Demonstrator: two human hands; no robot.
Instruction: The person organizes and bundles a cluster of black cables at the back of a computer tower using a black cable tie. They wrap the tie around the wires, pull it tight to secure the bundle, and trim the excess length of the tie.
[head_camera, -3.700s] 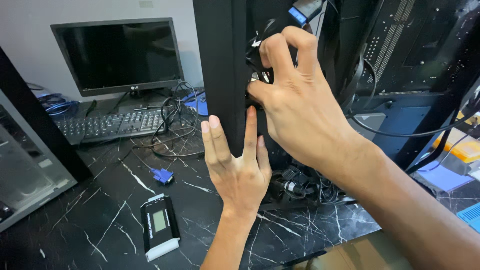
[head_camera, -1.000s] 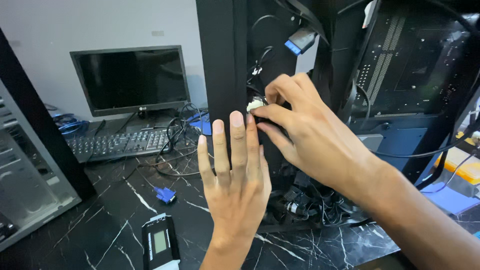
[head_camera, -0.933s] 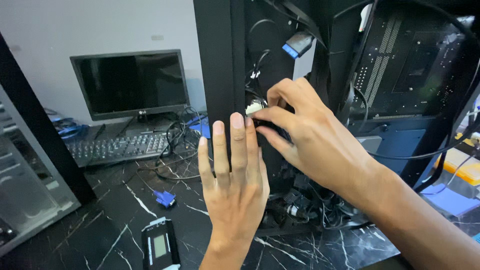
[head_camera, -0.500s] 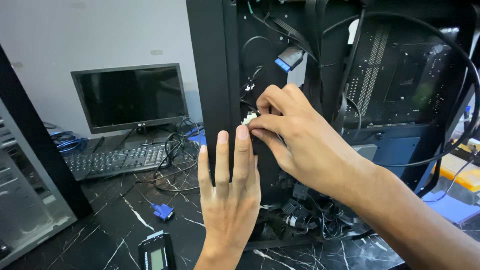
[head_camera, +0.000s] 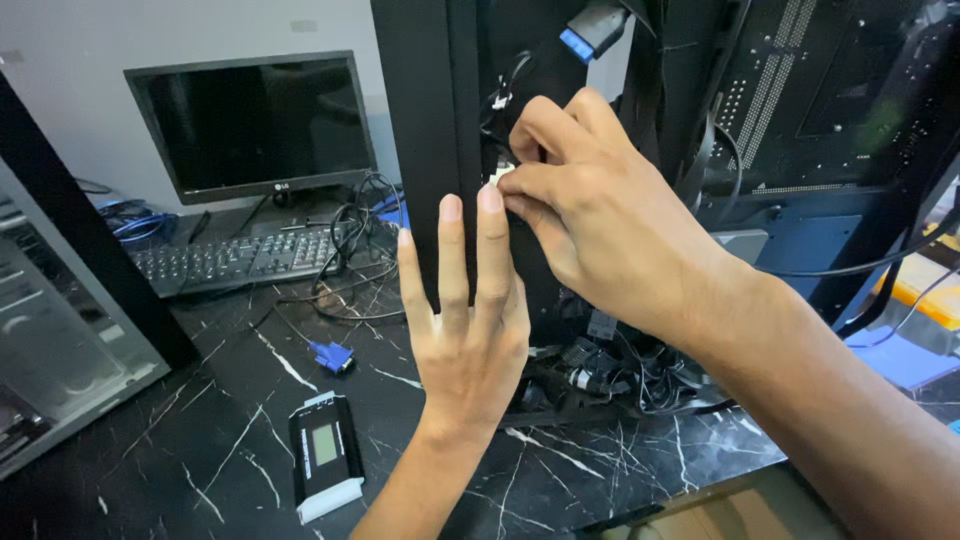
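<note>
A person works at the open side of a tall black computer case (head_camera: 430, 150) standing upright on a dark marbled table (head_camera: 230, 440). The left hand (head_camera: 465, 330) lies flat against the case's front post, fingers straight and together, holding nothing. The right hand (head_camera: 600, 215) is clamped, thumb and fingertips pinched, on a small white plug (head_camera: 497, 176) just inside the case, right above the left hand's fingertips. Thin black wires (head_camera: 500, 95) run up from the plug, which looks light, hard and small enough to slip; its wires appear soft and likely easy to strain, so the plastic body seems the safer place to grip, not the leads. A loose bundle of black cables (head_camera: 620, 375) sits at the foot of the case. To the left, farther off, stand a dark monitor (head_camera: 255, 125) and a keyboard (head_camera: 230, 260); nearer lie a blue cable end (head_camera: 332, 356) and a small black tester with a screen (head_camera: 322, 455).
</note>
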